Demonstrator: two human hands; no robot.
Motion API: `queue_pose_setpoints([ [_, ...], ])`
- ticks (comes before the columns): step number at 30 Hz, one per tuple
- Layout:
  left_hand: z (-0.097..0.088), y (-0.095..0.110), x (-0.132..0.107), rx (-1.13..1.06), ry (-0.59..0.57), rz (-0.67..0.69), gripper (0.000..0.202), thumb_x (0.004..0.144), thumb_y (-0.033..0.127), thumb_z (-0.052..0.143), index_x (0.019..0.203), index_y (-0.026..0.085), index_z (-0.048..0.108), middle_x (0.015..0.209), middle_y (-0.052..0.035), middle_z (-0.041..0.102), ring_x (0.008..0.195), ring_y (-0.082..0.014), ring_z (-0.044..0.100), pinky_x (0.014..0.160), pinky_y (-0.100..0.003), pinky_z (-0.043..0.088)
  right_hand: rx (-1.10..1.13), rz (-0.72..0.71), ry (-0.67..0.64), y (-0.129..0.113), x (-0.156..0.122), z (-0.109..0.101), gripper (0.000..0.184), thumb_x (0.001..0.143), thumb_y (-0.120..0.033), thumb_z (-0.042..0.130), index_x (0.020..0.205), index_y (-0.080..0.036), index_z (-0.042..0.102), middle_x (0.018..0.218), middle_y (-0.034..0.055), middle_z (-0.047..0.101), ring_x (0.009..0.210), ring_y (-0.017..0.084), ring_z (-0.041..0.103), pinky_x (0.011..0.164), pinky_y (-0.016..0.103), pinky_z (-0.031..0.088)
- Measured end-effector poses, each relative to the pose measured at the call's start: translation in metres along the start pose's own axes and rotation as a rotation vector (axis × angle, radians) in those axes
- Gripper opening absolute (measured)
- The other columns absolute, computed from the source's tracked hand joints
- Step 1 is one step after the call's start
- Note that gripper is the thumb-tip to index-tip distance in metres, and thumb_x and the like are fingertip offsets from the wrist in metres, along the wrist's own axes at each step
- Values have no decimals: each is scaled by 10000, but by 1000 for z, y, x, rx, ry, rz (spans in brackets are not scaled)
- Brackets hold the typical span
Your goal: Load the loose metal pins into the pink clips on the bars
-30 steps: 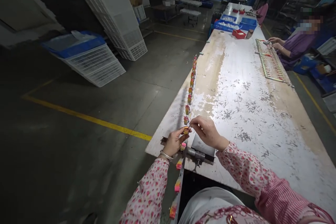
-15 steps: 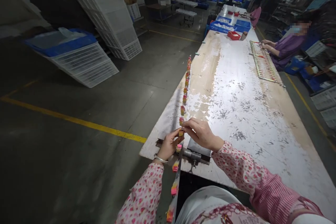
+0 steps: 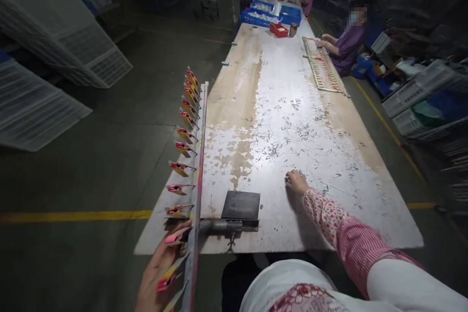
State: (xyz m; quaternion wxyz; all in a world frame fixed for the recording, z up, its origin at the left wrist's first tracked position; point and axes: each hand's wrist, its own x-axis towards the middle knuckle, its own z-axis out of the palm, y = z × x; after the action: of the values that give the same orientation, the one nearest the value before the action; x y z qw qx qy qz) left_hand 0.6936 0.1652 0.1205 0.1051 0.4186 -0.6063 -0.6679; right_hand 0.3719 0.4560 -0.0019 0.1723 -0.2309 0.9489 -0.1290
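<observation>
Both hands have drawn apart since the earlier frame, where they met at one small piece near the centre: the right hand (image 3: 297,183) now sits just right of centre, and the left hand (image 3: 157,265) is at the lower left. The view has turned too, so the long bar (image 3: 196,204) stands farther left, with more of its length showing. It runs from the left of centre down to the bottom edge of the frame, and the pink and yellow pieces (image 3: 178,169) stick out in a row along its left side. The left hand is partly hidden behind the nearer pieces and the bar, so I cannot tell whether it grips anything. The right hand has its fingers bent down at some metal bits (image 3: 272,150) scattered over the tabletop (image 3: 278,241); I cannot tell whether any are pinched. Between the hands, a dark plate (image 3: 241,205) lies just beyond a metal clamp (image 3: 226,226) at the tabletop's near edge. Toward the upper right, a person in purple (image 3: 349,46) has both hands at a pale green frame (image 3: 329,90). Blue trays (image 3: 252,19) and a red box (image 3: 279,31) stand at the top centre.
</observation>
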Motion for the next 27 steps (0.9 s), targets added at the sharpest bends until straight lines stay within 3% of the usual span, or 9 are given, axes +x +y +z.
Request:
queue_pose_setpoints([
  [6,3,14,-10,88,135,-72,592,537,636,762,940,208,686,990,-49,727,1061,-300,623,989,-345,466,98,-62,-125,19,11,19,121,785,-110,549,870,-138,631,978,124,633,905,215,590,819,298,392],
  [10,14,9,-26,-107,146,-72,607,642,564,739,1088,177,596,961,-80,724,983,-260,662,928,-339,498,286,-48,-72,21,8,12,165,783,-194,525,892,-148,639,906,102,642,885,221,583,775,298,398],
  [15,18,2,-32,-247,117,-19,600,695,527,725,1142,161,562,976,-89,706,930,-204,670,835,-273,516,634,-6,-101,5,-2,1,334,792,-327,497,1013,-115,630,720,49,627,655,158,580,601,262,423],
  [18,12,-1,-26,-239,70,69,545,675,501,755,1075,164,602,1056,-86,677,990,-210,642,823,-263,511,997,-49,-235,-32,-21,-13,364,739,-393,618,980,-121,631,722,33,621,597,118,544,561,242,409],
  [21,5,-5,-14,-183,10,183,488,719,487,722,1068,162,622,1157,-100,638,1047,-224,607,840,-278,495,1304,-228,-403,-92,-48,-36,331,707,-394,707,908,-141,634,699,10,600,581,101,506,553,243,398],
  [24,2,-9,0,-99,-101,237,493,765,488,673,1137,169,616,1265,-118,587,1108,-242,573,863,-298,483,1314,-486,-450,-159,-74,-57,269,765,-392,678,897,-161,637,696,1,595,601,107,522,577,255,424],
  [27,4,-15,13,-40,-163,306,476,764,468,672,1134,171,625,1309,-120,562,1119,-250,561,893,-320,470,1191,-686,-373,-215,-92,-68,207,819,-364,628,900,-174,637,763,13,621,651,115,558,600,252,447],
])
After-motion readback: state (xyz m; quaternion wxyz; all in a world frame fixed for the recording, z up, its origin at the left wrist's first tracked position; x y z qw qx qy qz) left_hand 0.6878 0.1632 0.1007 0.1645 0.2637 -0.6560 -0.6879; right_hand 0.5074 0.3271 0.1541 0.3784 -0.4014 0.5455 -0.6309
